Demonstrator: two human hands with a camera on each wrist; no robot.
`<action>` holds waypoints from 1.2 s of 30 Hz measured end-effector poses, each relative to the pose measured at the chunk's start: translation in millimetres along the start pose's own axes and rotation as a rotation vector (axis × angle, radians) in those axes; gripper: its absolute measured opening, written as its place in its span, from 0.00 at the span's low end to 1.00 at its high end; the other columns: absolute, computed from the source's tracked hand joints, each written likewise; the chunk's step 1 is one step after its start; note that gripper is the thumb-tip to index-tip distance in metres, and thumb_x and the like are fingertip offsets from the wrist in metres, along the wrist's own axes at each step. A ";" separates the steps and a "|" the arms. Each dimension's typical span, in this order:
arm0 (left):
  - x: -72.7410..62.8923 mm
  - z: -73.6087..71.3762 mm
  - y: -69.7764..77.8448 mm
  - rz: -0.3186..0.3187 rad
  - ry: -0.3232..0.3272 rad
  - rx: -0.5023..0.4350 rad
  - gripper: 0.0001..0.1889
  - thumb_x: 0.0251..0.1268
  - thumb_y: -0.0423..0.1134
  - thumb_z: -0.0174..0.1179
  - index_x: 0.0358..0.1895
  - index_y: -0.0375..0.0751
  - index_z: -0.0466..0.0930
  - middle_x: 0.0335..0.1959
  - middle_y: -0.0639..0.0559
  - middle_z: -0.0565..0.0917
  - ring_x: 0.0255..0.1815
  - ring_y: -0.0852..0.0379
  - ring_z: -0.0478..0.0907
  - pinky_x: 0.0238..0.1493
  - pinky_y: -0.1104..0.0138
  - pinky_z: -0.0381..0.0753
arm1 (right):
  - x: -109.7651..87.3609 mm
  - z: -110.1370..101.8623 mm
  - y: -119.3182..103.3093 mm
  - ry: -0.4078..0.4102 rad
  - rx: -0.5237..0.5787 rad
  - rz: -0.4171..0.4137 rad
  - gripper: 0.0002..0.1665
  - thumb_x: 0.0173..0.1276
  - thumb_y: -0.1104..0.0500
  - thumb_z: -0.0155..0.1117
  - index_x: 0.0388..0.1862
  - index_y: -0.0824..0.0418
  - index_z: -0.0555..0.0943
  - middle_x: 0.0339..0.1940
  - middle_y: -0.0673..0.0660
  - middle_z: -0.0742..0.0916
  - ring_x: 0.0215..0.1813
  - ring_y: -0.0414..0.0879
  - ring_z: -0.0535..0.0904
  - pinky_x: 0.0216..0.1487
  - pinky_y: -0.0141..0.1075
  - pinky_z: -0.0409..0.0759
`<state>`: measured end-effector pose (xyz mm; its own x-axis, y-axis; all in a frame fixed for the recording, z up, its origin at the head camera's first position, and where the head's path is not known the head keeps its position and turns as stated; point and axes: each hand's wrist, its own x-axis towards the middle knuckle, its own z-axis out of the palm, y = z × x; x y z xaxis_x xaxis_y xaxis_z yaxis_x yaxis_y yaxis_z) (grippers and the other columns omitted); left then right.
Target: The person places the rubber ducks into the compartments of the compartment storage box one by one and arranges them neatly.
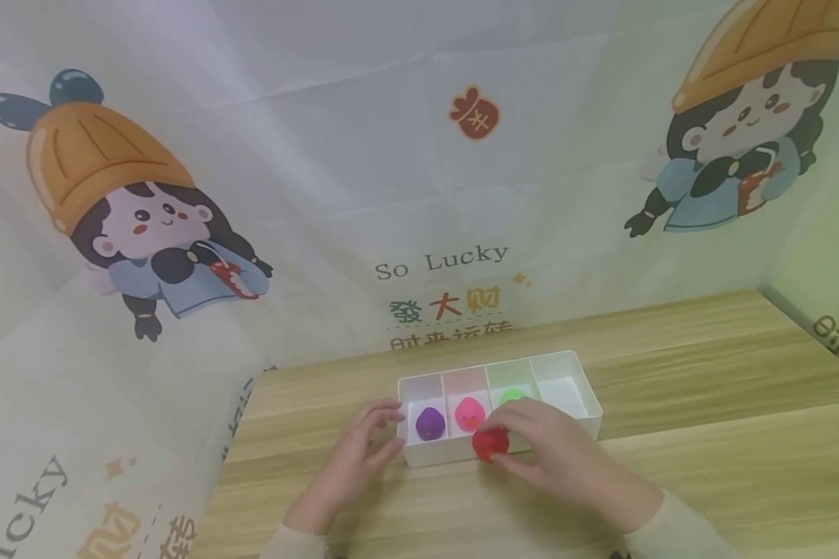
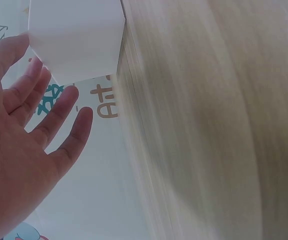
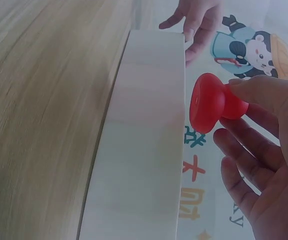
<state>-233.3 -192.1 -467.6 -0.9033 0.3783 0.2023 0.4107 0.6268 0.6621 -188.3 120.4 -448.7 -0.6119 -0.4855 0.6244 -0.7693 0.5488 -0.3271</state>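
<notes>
My right hand (image 1: pixel 552 450) pinches a red rubber duck (image 1: pixel 490 444) between thumb and fingers, in front of and above the near wall of a white divided box (image 1: pixel 447 454). In the right wrist view the red duck (image 3: pixel 206 104) is tipped on its side, its flat base turned towards the box (image 3: pixel 139 135). A purple duck (image 1: pixel 429 424) sits in the leftmost compartment, a pink duck (image 1: pixel 470 414) in the second, and a green duck (image 1: pixel 513 397), partly hidden by my right hand, in the third. At the box's left end, my left hand (image 1: pixel 356 446) touches it with loosely bent fingers.
The box stands on a wood-grain table (image 1: pixel 671 435), with its fourth compartment (image 1: pixel 562 396) at the right end. Behind the table hangs a white printed cloth (image 1: pixel 322 155) with cartoon figures and lettering.
</notes>
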 end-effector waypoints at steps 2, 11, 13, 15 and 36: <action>0.6 -0.4 0.2 -0.001 0.002 0.002 0.15 0.68 0.34 0.66 0.56 0.44 0.81 0.70 0.47 0.77 0.62 0.43 0.77 0.62 0.42 0.83 | -0.1 -1.5 1.6 0.005 -0.013 0.006 0.20 0.54 0.61 0.83 0.45 0.50 0.85 0.39 0.40 0.87 0.42 0.35 0.81 0.48 0.32 0.86; 0.4 -0.4 -2.1 0.008 -0.007 0.015 0.15 0.68 0.35 0.66 0.56 0.43 0.81 0.71 0.47 0.76 0.62 0.43 0.78 0.61 0.43 0.84 | -0.4 -9.1 7.2 0.035 -0.048 0.023 0.22 0.52 0.62 0.83 0.45 0.50 0.86 0.40 0.41 0.88 0.44 0.36 0.83 0.48 0.36 0.88; 0.6 -0.3 -2.7 0.007 -0.008 0.015 0.16 0.68 0.35 0.66 0.57 0.43 0.80 0.71 0.47 0.76 0.62 0.43 0.78 0.62 0.43 0.84 | -0.6 -10.1 8.2 0.040 -0.055 0.022 0.22 0.52 0.62 0.83 0.45 0.49 0.86 0.40 0.41 0.88 0.44 0.36 0.82 0.48 0.37 0.87; 0.9 -0.3 -3.1 -0.001 -0.009 0.014 0.16 0.68 0.35 0.67 0.57 0.44 0.80 0.71 0.48 0.76 0.62 0.44 0.78 0.62 0.44 0.83 | -1.4 -10.8 9.3 0.043 -0.065 0.022 0.22 0.52 0.62 0.83 0.45 0.49 0.86 0.40 0.41 0.88 0.44 0.36 0.82 0.49 0.38 0.87; 0.8 0.6 -3.3 -0.003 -0.010 -0.005 0.15 0.69 0.35 0.66 0.57 0.42 0.81 0.70 0.47 0.76 0.62 0.43 0.77 0.62 0.42 0.83 | -14.7 -27.8 24.7 0.060 -0.069 0.077 0.24 0.50 0.66 0.83 0.47 0.53 0.86 0.43 0.43 0.90 0.46 0.39 0.85 0.48 0.39 0.89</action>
<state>-235.4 -193.4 -470.0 -0.9033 0.3832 0.1931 0.4074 0.6246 0.6663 -193.2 160.0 -446.3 -0.6552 -0.3998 0.6410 -0.7046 0.6294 -0.3277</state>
